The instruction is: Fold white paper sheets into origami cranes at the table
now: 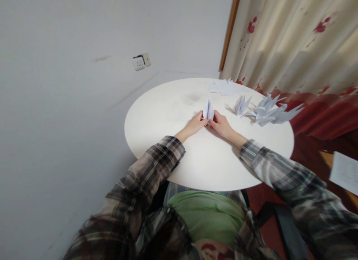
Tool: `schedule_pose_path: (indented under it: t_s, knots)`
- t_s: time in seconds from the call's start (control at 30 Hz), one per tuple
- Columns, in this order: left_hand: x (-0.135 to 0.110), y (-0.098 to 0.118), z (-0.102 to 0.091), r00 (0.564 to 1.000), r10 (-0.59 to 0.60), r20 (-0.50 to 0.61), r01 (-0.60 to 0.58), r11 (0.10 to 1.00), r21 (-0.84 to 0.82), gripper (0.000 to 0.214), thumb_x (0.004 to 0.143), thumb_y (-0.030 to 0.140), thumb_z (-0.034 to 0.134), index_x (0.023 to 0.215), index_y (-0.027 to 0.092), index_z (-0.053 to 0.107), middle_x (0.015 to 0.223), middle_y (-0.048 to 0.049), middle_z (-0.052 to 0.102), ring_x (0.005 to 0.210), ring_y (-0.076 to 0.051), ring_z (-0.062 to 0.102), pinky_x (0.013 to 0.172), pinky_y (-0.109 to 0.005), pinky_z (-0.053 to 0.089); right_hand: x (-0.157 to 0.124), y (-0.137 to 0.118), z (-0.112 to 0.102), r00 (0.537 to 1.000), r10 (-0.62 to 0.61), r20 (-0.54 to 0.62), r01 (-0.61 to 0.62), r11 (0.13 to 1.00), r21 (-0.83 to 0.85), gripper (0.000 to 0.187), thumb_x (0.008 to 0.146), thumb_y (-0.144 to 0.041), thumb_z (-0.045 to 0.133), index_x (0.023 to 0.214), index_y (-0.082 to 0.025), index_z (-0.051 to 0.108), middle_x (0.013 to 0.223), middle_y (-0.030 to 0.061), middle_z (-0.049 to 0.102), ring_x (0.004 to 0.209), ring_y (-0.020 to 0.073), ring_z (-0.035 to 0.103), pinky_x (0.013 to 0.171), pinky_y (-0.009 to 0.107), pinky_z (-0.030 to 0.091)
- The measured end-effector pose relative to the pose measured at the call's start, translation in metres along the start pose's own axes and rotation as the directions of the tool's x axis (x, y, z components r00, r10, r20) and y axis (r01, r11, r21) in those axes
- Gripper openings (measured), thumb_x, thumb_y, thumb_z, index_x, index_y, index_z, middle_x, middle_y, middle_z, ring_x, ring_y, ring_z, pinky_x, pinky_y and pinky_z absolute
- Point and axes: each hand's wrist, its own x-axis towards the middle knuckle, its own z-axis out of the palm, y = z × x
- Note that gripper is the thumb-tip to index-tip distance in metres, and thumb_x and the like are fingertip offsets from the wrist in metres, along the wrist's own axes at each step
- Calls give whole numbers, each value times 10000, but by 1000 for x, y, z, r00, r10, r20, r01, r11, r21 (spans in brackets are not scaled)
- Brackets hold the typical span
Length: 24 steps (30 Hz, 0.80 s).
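Between my two hands stands a piece of folded white paper (208, 109), its pointed end up and a slit running down its middle. My left hand (197, 122) pinches the lower left of it. On the other side my right hand (220, 123) grips the lower right edge, thumb in front. Both hands are low over the white round table (173, 152). Just to the right of them sits a folded paper crane (241, 105), and past it lies a cluster of similar paper cranes (267, 111) with pointed wings.
Flat white paper sheets (226, 87) lie at the table's far edge. A wall with a socket (138, 63) is on the left, a flowered curtain (279, 40) on the right. A dark chair armrest (288, 230) and a printed sheet (346, 172) are at lower right.
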Motion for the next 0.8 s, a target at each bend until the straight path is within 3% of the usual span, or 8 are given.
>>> schedule_pose_path:
  t_s: [0.8]
  knots:
    - [-3,4,0,1000,2,-15,-1,998,55,235,775,234,495,990,153,546,895,-57,640,795,-164,563,750,-295,445,-1,0,0,1000,-19,-18,18,999,-40,132,764,-355,454,794,-231,420,653,3,567,609,181,507,605,296,390]
